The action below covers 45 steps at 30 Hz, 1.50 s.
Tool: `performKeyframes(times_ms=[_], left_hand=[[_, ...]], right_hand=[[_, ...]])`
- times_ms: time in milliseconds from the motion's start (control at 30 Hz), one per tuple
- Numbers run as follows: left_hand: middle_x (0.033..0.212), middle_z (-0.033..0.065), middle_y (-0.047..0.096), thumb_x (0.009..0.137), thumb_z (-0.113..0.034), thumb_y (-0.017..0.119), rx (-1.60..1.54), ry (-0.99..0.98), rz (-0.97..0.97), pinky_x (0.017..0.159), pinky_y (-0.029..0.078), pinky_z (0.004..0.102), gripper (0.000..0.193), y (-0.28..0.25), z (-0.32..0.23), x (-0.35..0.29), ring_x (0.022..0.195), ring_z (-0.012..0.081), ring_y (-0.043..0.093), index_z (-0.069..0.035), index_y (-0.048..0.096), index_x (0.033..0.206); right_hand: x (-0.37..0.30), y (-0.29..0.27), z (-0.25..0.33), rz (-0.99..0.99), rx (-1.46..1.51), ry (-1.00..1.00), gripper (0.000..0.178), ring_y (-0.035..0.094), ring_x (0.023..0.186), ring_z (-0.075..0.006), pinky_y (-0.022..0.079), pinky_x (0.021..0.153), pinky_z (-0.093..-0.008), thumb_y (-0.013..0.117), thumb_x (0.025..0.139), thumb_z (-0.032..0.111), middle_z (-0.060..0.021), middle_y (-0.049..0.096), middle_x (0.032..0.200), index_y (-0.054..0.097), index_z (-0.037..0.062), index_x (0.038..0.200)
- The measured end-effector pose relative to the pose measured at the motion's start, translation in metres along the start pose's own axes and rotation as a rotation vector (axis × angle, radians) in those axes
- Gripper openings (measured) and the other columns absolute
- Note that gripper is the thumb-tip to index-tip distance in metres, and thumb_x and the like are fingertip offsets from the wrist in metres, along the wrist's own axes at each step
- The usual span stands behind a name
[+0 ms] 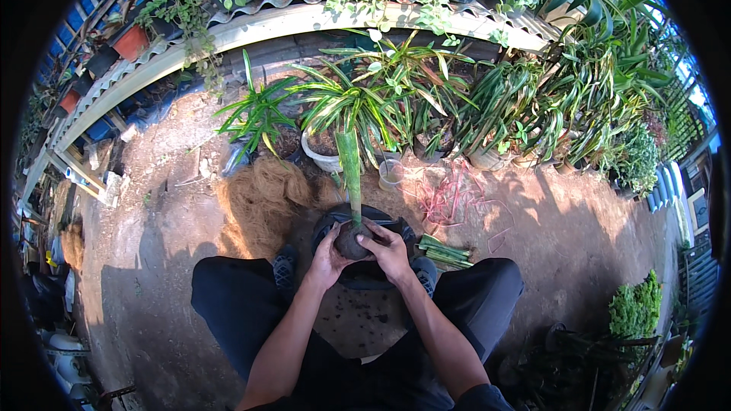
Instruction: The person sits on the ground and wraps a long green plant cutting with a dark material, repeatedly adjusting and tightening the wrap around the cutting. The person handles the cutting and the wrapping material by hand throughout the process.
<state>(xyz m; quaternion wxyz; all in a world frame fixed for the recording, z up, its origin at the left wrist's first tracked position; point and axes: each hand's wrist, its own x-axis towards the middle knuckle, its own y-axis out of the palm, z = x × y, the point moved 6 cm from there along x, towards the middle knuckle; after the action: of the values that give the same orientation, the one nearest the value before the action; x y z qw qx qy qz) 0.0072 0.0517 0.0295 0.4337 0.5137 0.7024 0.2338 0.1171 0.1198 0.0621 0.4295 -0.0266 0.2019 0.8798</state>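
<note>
Between my two hands is a round, dark ball of soil (352, 243), cupped at the base of a tall green leaf (349, 167) that looks like a snake plant's. My left hand (327, 260) wraps its left side with curved fingers. On the other side my right hand (388, 250) presses against it, the thumb lying across the top. Below both hands stands a black tub (327, 227), its contents mostly hidden. A bundle of cut green leaves (445, 251) lies on the ground just right of the tub.
Brown coconut fibre (263, 202) is heaped left of the tub, and tangled pink string (457, 196) lies to the right. Potted plants, one in a white pot (321, 154), line the far side. A corrugated shelf edge (304, 17) holds more pots above them.
</note>
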Motion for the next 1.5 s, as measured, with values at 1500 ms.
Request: performKeyframes(times_ms=[1500], left_hand=[[0.107, 0.0023, 0.06, 0.097, -0.027, 0.055, 0.26, 0.116, -0.14, 0.072, 0.057, 0.0278, 0.022, -0.001, 0.003, 0.005, 0.093, 0.01, 0.063, -0.012, 0.055, 0.113]], right_hand=[[0.001, -0.008, -0.011, -0.083, -0.046, 0.134, 0.035, 0.062, 0.097, -0.0119, 0.054, 0.069, -0.0257, 0.062, 0.095, 0.022, -0.0032, 0.065, 0.113, 0.061, 0.0054, 0.126]])
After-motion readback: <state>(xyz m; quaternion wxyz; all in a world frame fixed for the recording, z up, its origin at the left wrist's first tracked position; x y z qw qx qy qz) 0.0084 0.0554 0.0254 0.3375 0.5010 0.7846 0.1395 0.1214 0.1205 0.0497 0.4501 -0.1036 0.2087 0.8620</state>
